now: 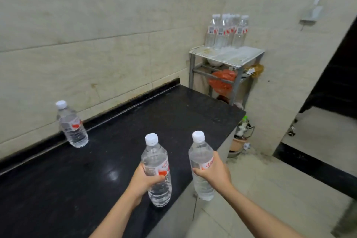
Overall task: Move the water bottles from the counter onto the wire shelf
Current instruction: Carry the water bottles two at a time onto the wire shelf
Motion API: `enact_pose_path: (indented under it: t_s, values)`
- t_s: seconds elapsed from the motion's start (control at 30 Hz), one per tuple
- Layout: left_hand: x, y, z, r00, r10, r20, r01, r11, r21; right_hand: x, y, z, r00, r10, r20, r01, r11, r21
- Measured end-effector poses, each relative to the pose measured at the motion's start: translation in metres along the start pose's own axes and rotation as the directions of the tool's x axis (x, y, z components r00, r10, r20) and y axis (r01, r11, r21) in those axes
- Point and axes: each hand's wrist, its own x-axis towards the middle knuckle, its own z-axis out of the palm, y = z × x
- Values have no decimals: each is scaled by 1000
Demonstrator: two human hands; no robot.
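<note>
- Your left hand (pixel 144 180) is wrapped around the middle of a clear water bottle (pixel 157 170), fingers pressed over its label; the bottle is upright over the front edge of the black counter (pixel 119 141), and you cannot tell whether its base rests on the surface.
- Your right hand (pixel 213 172) clasps a second bottle (pixel 201 164) at its label, held in the air just past the counter's edge, over the floor.
- Both labels are white and red with red script; your fingers cover part of it and the rest is too blurred to read.
- A third bottle (pixel 71 124) stands by the wall at the counter's back, its red-and-white label equally unreadable.
- A cluster of bottles (pixel 227 32) already stands on top of the wire shelf (pixel 228 56) in the corner; they overlap, so their count is unclear.
- Below, an orange bag (pixel 222 81) hangs half hidden behind the frame.
</note>
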Motion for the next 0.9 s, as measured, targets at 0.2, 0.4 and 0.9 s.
enact_pose_path:
  t_s: [0.2, 0.4, 0.9]
  values:
    - [9, 17, 116, 983, 77, 169, -74, 997, -25, 5, 58, -104, 995, -9, -101, 9, 1000, 4]
    - [27, 16, 212, 959, 51, 279, -53, 999, -3, 13, 111, -181, 984, 21, -176, -24, 1000, -16]
    - [198, 38, 395, 807, 39, 590, -65, 998, 23, 156, 186, -291, 911, 233, -339, -265, 963, -51]
